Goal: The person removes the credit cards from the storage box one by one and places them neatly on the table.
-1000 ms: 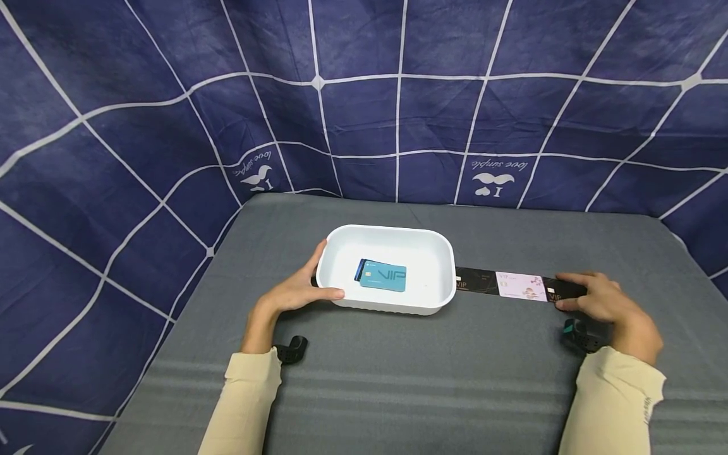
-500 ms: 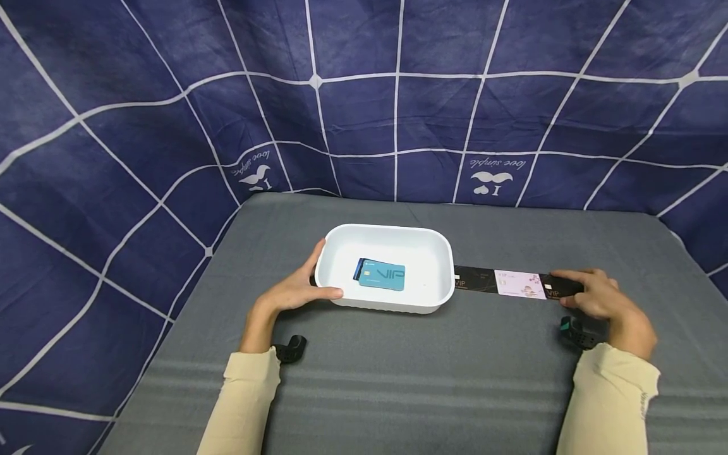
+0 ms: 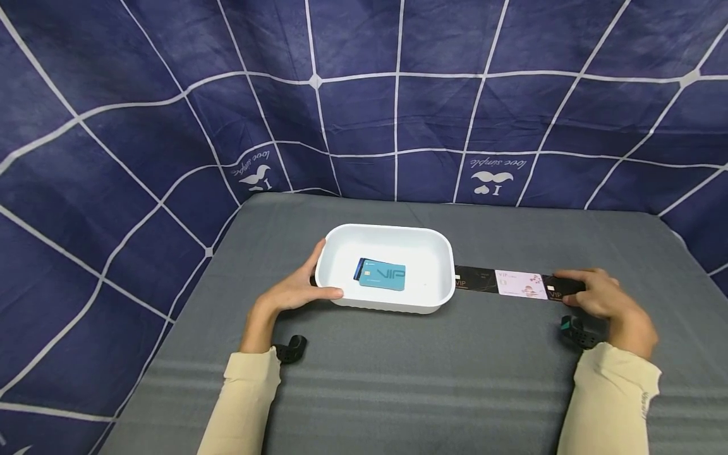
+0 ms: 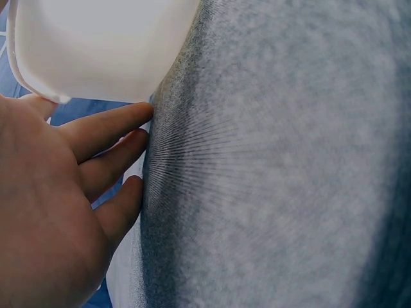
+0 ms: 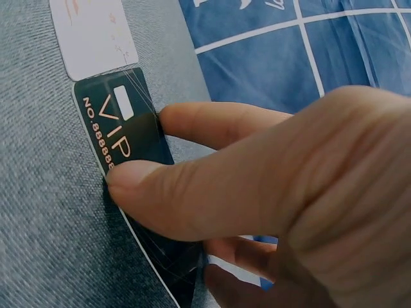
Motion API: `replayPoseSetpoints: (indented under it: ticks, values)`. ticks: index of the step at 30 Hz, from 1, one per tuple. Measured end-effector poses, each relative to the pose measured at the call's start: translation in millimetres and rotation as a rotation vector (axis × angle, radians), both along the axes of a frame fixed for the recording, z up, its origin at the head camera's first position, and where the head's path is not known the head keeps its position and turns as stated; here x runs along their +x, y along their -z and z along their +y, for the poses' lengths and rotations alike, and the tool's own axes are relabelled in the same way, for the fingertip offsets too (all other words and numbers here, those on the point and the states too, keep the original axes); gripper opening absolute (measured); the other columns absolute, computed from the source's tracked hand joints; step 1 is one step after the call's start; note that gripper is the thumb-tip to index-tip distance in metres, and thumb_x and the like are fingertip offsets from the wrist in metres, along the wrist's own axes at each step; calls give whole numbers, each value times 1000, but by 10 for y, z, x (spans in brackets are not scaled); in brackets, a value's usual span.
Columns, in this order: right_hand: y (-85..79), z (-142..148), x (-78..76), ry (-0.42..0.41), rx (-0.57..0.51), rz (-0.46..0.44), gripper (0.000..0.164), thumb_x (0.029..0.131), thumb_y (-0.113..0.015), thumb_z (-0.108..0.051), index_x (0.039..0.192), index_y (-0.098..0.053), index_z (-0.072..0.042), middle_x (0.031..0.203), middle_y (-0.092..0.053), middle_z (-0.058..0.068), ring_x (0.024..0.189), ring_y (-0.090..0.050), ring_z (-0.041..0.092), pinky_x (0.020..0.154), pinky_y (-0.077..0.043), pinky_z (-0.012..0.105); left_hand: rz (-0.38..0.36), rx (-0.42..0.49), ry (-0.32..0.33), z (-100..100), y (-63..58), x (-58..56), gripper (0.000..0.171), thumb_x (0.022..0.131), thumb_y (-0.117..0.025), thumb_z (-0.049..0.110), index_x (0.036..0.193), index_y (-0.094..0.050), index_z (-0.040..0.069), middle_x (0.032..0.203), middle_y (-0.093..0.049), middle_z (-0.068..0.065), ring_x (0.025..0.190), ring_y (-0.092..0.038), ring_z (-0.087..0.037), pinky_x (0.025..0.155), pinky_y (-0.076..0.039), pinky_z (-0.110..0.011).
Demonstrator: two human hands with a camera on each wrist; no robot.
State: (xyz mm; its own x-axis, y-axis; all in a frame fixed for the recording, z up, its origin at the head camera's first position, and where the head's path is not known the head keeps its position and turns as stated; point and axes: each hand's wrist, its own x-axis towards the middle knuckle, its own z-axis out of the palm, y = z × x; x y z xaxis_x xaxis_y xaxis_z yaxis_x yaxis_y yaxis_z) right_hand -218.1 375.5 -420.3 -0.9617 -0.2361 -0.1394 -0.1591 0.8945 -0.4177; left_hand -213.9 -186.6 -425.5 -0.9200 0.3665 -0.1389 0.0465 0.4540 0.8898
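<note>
In the head view, a white plastic box (image 3: 429,256) stands on the grey table. My left hand (image 3: 290,294) holds its left end, thumb over the near rim and index finger at the far corner. In the left wrist view, the other fingers (image 4: 119,160) reach down to the cloth. A teal VIP card (image 3: 382,275) lies in the box, partly covering a dark blue card (image 3: 358,269). My right hand (image 3: 608,303) grips a black VIP card (image 5: 138,138) by its long edges, between thumb and index finger. Left of it lie a pink flowered card (image 3: 520,284) and another black card (image 3: 476,279).
The three cards outside form a row on the grey cloth (image 3: 432,379), running up to the box's right wall. Dark blue fabric with white lines (image 3: 364,114) hangs behind and to the left. Each wrist wears a black device (image 3: 292,349).
My right hand has shifted slightly left, and its thumb has moved a little along the near edge of the right black card. The left hand and the box stay in place.
</note>
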Motion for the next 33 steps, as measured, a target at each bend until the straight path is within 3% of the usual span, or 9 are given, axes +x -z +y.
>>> replayPoseSetpoints:
  ticks: [7, 15, 25, 33]
  values:
    - [6, -41, -6, -8, -16, 5, 50, 85, -66, -4, 130, -50, 12, 126, -36, 47, 113, -31, 64, 87, -24, 70, 2, -5, -4, -12, 19, -4, 119, 79, -82, 38, 159, 5, 29, 164, -3, -7, 145, -13, -31, 112, -13, -60]
    - [-1, -40, -32, 14, -21, 32, 56, 83, -69, -6, 132, -47, 12, 123, -43, 47, 108, -43, 59, 84, -34, 69, 5, 4, 5, -2, 15, -5, 119, 79, -82, 37, 159, 6, 29, 164, -3, -7, 144, -16, -30, 112, -15, -58]
    - [-19, -47, -43, 41, -31, 51, 55, 84, -68, -6, 132, -46, 11, 124, -41, 49, 109, -40, 64, 85, -33, 71, 1, -11, -4, 6, 20, -10, 120, 79, -82, 37, 159, 6, 26, 164, -2, -7, 144, -14, -30, 112, -14, -58]
    - [-153, -54, -24, 110, -11, -53, 65, 87, -69, -12, 137, -38, 13, 131, -34, 50, 112, -36, 66, 89, -31, 72, 4, 7, 4, -11, 9, -5, 119, 80, -81, 35, 159, 7, 26, 164, -2, -8, 145, -14, -30, 113, -14, -56]
